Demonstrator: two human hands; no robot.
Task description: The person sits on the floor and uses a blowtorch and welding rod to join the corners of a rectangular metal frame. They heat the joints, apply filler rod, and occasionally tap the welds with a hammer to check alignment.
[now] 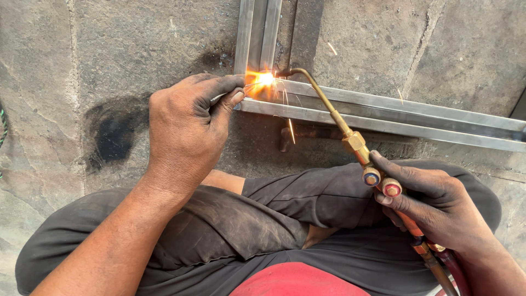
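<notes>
Up Close: Brass Torch Flame on a Steel Frame Corner

Seen from above, over bent knees in dark, dusty trousers. Soot-blackened right hand (438, 211) wrapped shut round the handle of a brass gas torch (356, 143), with two round valve knobs by the thumb and a thin curved neck reaching up and left. Bright orange flame (264, 80) at the tip, right on the corner of grey, square-section steel tubes (383, 112) lying flat on rough, cracked stone floor (82, 66). Short sparks falling below the glow. Left hand (186, 131), equally grimy, curled nearly closed, thumb and forefinger pinching a thin pale rod (219, 97) aimed at the flame; most of the rod hidden inside the fist and lost in the glare. Hoses cut off at the lower right edge. Black scorch mark on the stone, left of the hand.
</notes>
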